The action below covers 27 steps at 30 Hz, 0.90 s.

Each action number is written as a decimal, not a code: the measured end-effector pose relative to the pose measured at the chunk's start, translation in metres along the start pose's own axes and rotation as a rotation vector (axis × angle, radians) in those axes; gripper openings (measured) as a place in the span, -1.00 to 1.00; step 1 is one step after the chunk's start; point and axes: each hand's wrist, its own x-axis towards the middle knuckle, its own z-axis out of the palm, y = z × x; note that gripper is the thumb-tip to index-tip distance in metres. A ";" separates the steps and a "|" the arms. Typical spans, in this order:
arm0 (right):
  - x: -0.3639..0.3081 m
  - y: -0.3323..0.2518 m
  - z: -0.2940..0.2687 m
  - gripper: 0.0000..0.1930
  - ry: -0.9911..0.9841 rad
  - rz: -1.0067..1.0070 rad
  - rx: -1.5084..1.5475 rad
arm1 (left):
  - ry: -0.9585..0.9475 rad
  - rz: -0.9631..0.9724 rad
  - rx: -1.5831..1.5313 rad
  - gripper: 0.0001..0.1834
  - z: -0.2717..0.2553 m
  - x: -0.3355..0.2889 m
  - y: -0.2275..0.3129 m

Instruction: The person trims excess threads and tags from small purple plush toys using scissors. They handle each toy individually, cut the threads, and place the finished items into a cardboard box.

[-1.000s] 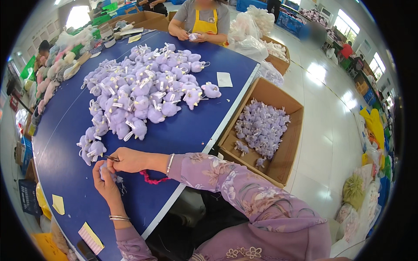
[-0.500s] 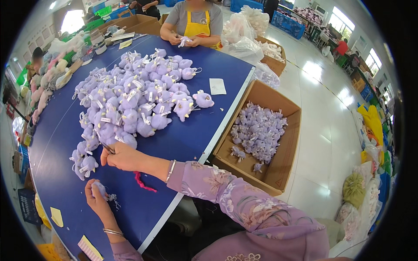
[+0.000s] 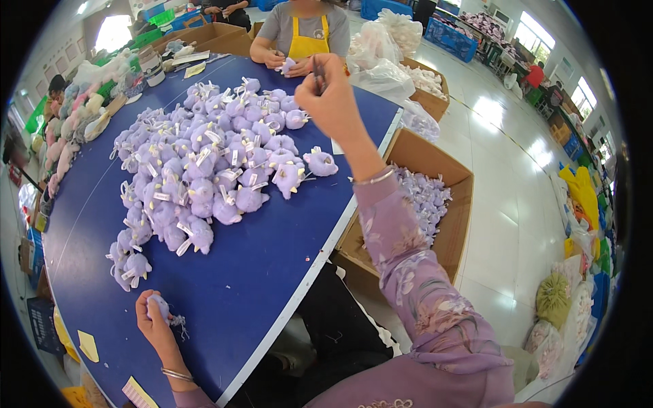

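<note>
My left hand (image 3: 155,316) is closed around a small purple plush toy (image 3: 158,304) low over the blue table; loose pale threads (image 3: 179,322) hang out beside it. Raised high over the table's right side, my right hand (image 3: 326,92) is closed on a slim dark metal tool (image 3: 318,76); its kind cannot be made out. A big pile of purple plush toys (image 3: 204,160) with white tags and loops covers the table ahead of my left hand. One plush toy (image 3: 320,162) lies at the pile's right edge.
An open cardboard box (image 3: 459,224) of smaller purple pieces stands right of the blue table (image 3: 265,285), partly behind my right arm. Across the table a person in a yellow apron (image 3: 309,41) handles a purple piece. Clear plastic bags (image 3: 381,78) sit beyond the box.
My right hand has swung up and right from beside the pile, still with the tool. The pink strip near it is out of sight. My left hand keeps the plush toy in nearly the same place.
</note>
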 end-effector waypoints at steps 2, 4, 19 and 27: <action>0.016 0.016 -0.017 -0.63 -0.003 -0.034 -0.098 | 0.003 0.002 0.013 -0.76 0.002 0.000 0.002; 0.022 0.020 -0.030 -0.63 0.010 -0.017 -0.110 | 0.006 0.018 0.006 -0.76 0.001 0.000 -0.001; 0.028 0.029 -0.057 -0.66 0.021 0.009 -0.136 | 0.027 0.005 0.021 -0.78 0.003 -0.001 0.002; 0.022 0.014 -0.052 -0.63 -0.018 -0.008 -0.153 | 0.010 0.018 0.010 -0.76 0.000 0.001 -0.003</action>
